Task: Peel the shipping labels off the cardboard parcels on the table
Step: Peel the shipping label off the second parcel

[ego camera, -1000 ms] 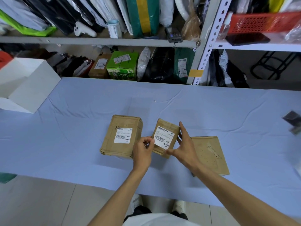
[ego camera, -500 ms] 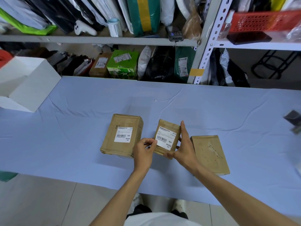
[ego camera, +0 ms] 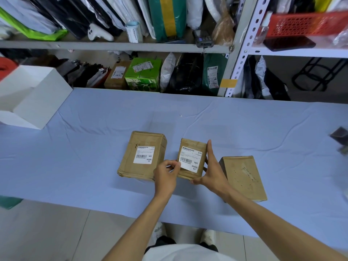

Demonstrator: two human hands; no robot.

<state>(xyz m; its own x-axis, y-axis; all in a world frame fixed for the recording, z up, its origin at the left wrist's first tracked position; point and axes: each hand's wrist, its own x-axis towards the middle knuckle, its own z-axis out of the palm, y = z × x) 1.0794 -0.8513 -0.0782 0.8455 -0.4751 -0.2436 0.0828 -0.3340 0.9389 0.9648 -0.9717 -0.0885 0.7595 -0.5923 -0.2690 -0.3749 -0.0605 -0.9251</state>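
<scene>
Three cardboard parcels lie on the blue-covered table. The middle parcel carries a white shipping label; my right hand grips it along its right side and lower corner. My left hand has its fingers curled and pinches at the label's lower left edge. The left parcel lies flat with its own white label. The right parcel shows a bare top with torn marks and no label.
A white open box stands at the table's left end. A dark object lies at the right edge. Behind the table, metal shelves hold bags, parcels and a red basket.
The middle parcel has tilted slightly more upright between my hands. My left fingers have closed in on the label's lower left edge.
</scene>
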